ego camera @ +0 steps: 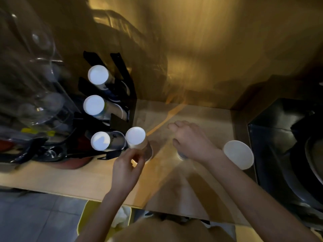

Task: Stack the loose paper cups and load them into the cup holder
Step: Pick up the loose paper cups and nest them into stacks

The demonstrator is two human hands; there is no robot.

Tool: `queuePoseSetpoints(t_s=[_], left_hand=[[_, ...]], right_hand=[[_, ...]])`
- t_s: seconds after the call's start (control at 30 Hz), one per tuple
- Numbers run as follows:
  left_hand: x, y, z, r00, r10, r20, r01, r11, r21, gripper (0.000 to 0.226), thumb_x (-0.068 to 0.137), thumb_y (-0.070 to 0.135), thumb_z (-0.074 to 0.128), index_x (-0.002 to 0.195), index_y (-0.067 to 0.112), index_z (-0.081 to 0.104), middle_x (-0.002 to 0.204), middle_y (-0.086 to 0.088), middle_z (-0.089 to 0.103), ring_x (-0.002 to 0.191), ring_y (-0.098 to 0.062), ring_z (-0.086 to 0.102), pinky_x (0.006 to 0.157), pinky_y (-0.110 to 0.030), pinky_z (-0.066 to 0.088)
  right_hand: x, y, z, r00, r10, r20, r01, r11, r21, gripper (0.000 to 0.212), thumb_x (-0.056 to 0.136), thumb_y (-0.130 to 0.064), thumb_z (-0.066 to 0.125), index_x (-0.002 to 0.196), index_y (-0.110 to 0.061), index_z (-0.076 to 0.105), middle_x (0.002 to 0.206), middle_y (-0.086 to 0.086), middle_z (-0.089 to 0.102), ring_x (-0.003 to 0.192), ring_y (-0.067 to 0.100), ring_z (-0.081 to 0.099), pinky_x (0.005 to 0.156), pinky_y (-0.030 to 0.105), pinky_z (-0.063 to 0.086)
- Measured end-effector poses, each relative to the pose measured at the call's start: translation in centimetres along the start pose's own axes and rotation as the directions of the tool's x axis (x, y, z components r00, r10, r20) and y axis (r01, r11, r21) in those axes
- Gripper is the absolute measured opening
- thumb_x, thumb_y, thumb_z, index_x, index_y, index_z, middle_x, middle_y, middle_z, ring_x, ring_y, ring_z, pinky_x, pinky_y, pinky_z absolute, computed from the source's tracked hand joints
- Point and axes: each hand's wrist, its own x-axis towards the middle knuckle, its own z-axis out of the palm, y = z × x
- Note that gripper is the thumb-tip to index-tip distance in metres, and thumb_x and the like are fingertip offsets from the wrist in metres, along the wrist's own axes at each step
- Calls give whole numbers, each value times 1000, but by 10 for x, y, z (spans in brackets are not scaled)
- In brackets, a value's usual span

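Observation:
A black cup holder [130,95] stands at the left of the wooden counter, with three stacks of upside-down paper cups in it, their white bottoms facing me [98,74], [93,104], [100,140]. Just right of the nearest stack stands an upside-down paper cup stack [136,138] on the counter; my left hand [126,169] grips its lower rim with the fingertips. My right hand [190,139] hovers curled over the counter, and a small blurred object shows under it; what it is I cannot tell. Another upside-down paper cup [238,154] stands to the right of my right wrist.
Clear plastic containers [35,70] crowd the far left. A dark appliance [286,145] fills the right side. A golden reflective wall [209,49] closes the back. The counter's front edge [70,191] runs below, with a yellow bin [87,217] under it.

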Motion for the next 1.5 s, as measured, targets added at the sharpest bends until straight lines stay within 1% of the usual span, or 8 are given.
queuePoseSetpoints(t_s=[0.2, 0.37, 0.6, 0.83, 1.07, 1.2, 1.37, 1.5], left_hand=[[-6, -54, -1, 948, -316, 20, 316, 949, 7, 15, 86, 11, 56, 96, 8, 67, 97, -10, 71, 87, -22, 64, 70, -26, 43], [6, -69, 22, 845, -472, 250, 489, 872, -5, 46, 92, 14, 49, 135, 4, 39, 140, -19, 46, 122, -34, 49, 99, -37, 40], [11, -56, 40, 686, -545, 481, 722, 588, -364, 59, 94, 14, 46, 144, 17, 17, 127, 1, 39, 117, -19, 39, 95, -31, 31], [28, -29, 34, 799, -523, 296, 593, 604, -533, 33, 92, 23, 50, 125, 18, 47, 121, -2, 49, 111, -17, 45, 95, -34, 35], [73, 36, -5, 939, -344, -26, 250, 732, -633, 30, 93, 16, 49, 122, 11, 49, 120, -3, 55, 112, -16, 52, 88, -20, 44], [90, 58, -26, 971, -155, -179, 35, 843, -537, 39, 87, 26, 58, 125, 22, 48, 124, 4, 51, 111, -2, 50, 94, -20, 44], [98, 67, -32, 992, -38, 117, 93, 851, -516, 93, 62, 55, 69, 140, 45, 18, 155, 12, 16, 139, -6, 20, 110, -32, 27], [93, 78, -33, 953, 60, 298, 169, 711, -683, 80, 71, 27, 70, 135, 46, 24, 123, 25, 44, 111, 3, 50, 79, -15, 53]], right_hand=[[39, -47, 22, 980, -183, 80, 179, 982, 53, 80, 81, -18, 64, 145, -23, 18, 144, 10, 35, 130, 29, 36, 102, 39, 34], [59, -66, 46, 957, -213, 195, 227, 972, -52, 81, 83, -28, 62, 146, -33, 11, 156, 15, 8, 132, 40, 29, 106, 50, 31], [57, -56, 53, 984, -126, 129, 102, 978, 180, 65, 78, -5, 64, 132, -27, 36, 131, 10, 36, 114, 33, 45, 86, 39, 47], [46, -13, 14, 999, 46, 13, -47, 891, 452, 64, 66, -10, 76, 119, -28, 46, 123, 2, 43, 109, 21, 49, 82, 29, 42], [22, 36, -42, 939, 299, -171, -16, 533, 846, 64, 60, 2, 81, 110, -21, 49, 110, 3, 53, 98, 12, 55, 70, 15, 50], [4, 60, -43, 890, 447, -88, -31, 252, 967, 63, 60, 0, 79, 108, -30, 52, 112, -1, 57, 103, 16, 59, 76, 30, 57], [-13, 73, -31, 881, 463, 98, -36, -142, 989, 52, 68, 6, 66, 107, -26, 54, 110, 4, 54, 98, 21, 60, 60, 25, 60], [-23, 79, -21, 893, 424, 153, -54, -236, 970, 52, 60, 2, 67, 104, -25, 56, 112, 6, 55, 100, 22, 60, 63, 30, 61]])
